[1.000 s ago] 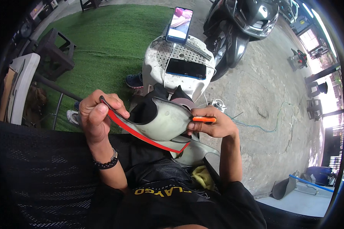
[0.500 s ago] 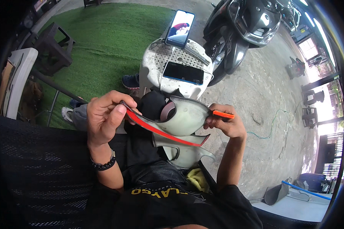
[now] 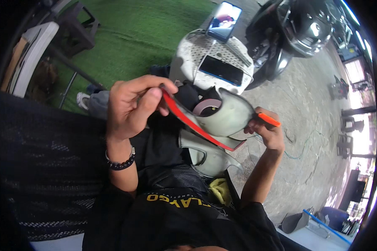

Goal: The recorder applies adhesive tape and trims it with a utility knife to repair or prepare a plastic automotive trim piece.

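Note:
A pale grey-green curved plastic panel (image 3: 228, 119) spans my two hands above my lap, with a red strip (image 3: 197, 126) along its near edge. My left hand (image 3: 132, 108) pinches the panel's narrow left tip between thumb and fingers. At its right end, my right hand (image 3: 268, 131) grips the panel. A slim orange tool (image 3: 268, 119) also sits in that hand; its kind is unclear. Through the panel's curved cutout shows a pinkish tape roll (image 3: 200, 107). Beneath lies a second similar panel (image 3: 213, 161) on my lap.
Ahead stands a white stool (image 3: 184, 60) bearing a propped-up phone (image 3: 224, 21) and a dark phone (image 3: 221, 70) lying flat. A dark motor scooter (image 3: 276, 52) is behind it to the right. A yellow cloth (image 3: 220, 191) rests by my lap; a dark stool (image 3: 77, 29) stands far left.
The view has shifted, so the surroundings sit further right. Both hands keep hold of the panel, which is tilted a little more steeply, its left tip higher.

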A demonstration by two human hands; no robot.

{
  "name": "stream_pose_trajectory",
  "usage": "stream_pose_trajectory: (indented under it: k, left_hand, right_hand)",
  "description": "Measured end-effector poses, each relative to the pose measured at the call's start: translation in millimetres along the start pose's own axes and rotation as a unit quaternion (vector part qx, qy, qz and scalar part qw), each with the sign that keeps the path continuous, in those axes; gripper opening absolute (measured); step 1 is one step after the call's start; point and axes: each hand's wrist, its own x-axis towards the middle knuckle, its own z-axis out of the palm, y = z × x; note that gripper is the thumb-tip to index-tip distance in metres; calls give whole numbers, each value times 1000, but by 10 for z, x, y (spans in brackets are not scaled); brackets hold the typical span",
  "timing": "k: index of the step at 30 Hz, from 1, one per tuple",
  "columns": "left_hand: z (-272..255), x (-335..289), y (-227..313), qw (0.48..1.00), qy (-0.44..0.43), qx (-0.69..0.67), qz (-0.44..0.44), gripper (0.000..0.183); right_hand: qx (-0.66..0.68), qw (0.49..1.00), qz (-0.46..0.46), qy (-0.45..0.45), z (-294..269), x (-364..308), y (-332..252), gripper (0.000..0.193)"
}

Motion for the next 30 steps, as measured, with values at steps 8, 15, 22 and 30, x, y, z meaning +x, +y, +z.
stream_pose_trajectory:
  k: [8,15,22,30]
  left_hand:
    - [-12,-15,73,998,-18,55,8,24]
    - [11,-6,95,999,-17,44,15,22]
    - [28,33,109,999,-38,39,-2,24]
    - [24,18,27,1000,-14,5,1,20]
  right_hand:
    - [17,998,-9,59,23,20,116,16]
    - [23,998,18,55,12,25,154,15]
    - [96,993,43,52,-10,56,256,18]
    - [81,993,38,82,54,92,217,16]
